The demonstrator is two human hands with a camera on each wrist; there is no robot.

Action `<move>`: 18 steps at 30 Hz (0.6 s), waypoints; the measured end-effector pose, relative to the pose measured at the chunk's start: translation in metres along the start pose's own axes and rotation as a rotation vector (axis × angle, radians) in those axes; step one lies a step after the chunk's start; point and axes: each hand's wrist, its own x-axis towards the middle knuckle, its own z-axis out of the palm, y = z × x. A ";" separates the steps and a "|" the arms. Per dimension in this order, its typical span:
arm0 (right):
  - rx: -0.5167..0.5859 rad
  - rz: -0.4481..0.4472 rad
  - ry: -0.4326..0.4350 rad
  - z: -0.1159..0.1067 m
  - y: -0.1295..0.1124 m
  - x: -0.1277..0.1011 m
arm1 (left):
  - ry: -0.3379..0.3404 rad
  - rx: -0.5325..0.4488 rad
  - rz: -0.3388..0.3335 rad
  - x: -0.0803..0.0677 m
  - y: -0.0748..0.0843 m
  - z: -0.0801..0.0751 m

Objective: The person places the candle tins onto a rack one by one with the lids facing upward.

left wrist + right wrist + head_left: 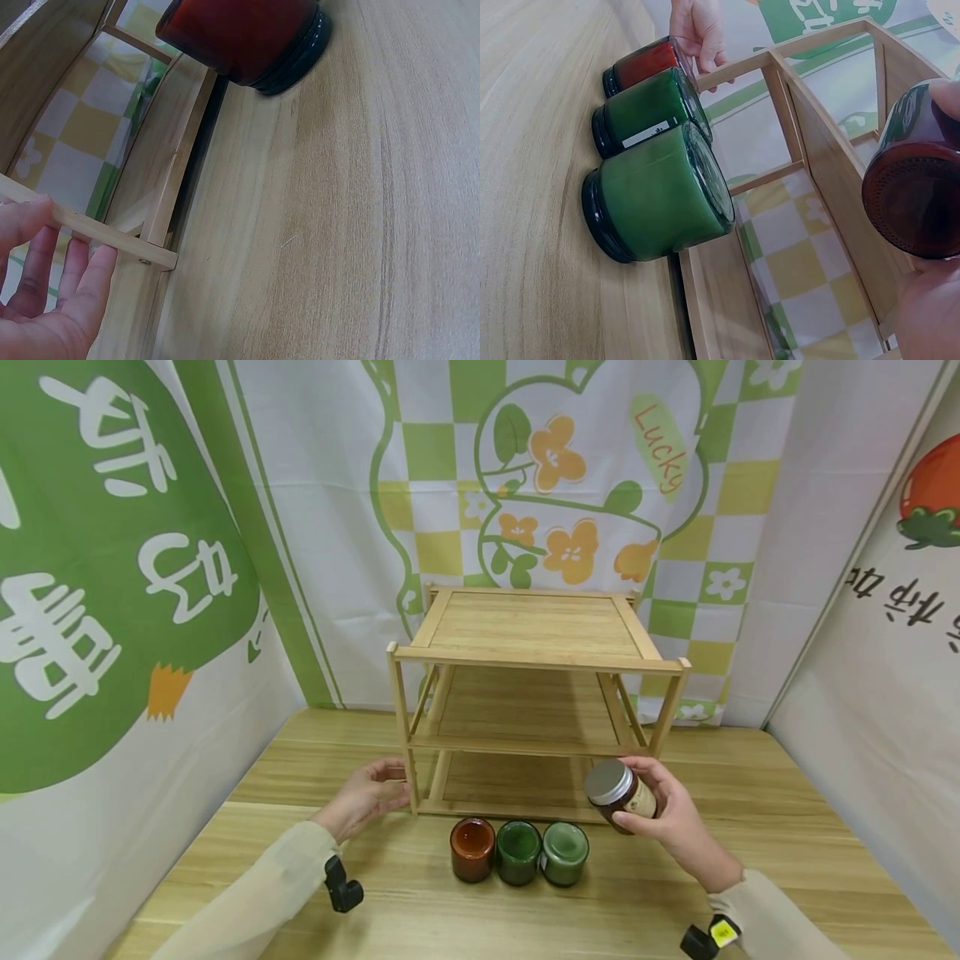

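Printed fabric panels in green, yellow and white enclose a light wooden counter [750, 827] on three sides. At the centre of the counter stands a bamboo rack [532, 635] with three tiers, all open-sided.

Right hand [671, 814]: fingers and thumb are curled around a dark brown jar [621, 795] with a silver lid and a label. The jar is held tilted, off the counter, just in front of the rack's right front post at the level of the lowest tier.

Left hand [363, 795]: fingers are extended and relaxed, with the fingertips touching the rack's left front post near its base. The left wrist view shows the fingers [82, 281] lying against a thin side rail of the rack.

Three jars stand in a row on the counter, touching one another, just in front of the rack: a red jar [472, 849] on the left, a dark green jar [517, 852] in the middle and a light green jar [565, 853] on the right.
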 end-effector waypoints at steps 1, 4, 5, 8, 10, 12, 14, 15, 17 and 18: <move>-0.009 0.000 0.002 0.000 0.000 0.000 | -0.001 0.000 0.001 0.000 0.000 0.000; -0.045 0.000 0.010 0.000 -0.001 0.000 | -0.001 0.002 0.003 0.000 0.000 0.000; -0.059 -0.002 0.011 0.000 -0.001 0.000 | -0.001 0.003 0.003 0.000 0.000 0.000; -0.072 -0.006 0.009 0.000 -0.001 -0.001 | 0.001 0.005 -0.001 0.000 0.000 0.000; -0.076 -0.013 0.006 0.000 0.000 -0.001 | 0.002 0.006 -0.002 0.000 0.000 0.000; -0.073 -0.019 0.005 0.000 0.000 -0.001 | 0.002 0.009 -0.003 0.000 0.000 0.001; -0.076 -0.023 0.006 0.000 0.000 -0.002 | 0.003 0.010 -0.004 -0.001 0.001 0.001; -0.081 -0.025 0.009 0.000 0.000 -0.002 | 0.002 0.010 -0.003 -0.001 0.001 0.001; -0.084 -0.030 0.015 0.000 0.000 -0.002 | 0.003 0.012 -0.003 -0.001 0.001 0.001; -0.087 -0.035 0.018 0.000 0.001 -0.002 | 0.003 0.012 -0.003 -0.002 0.001 0.001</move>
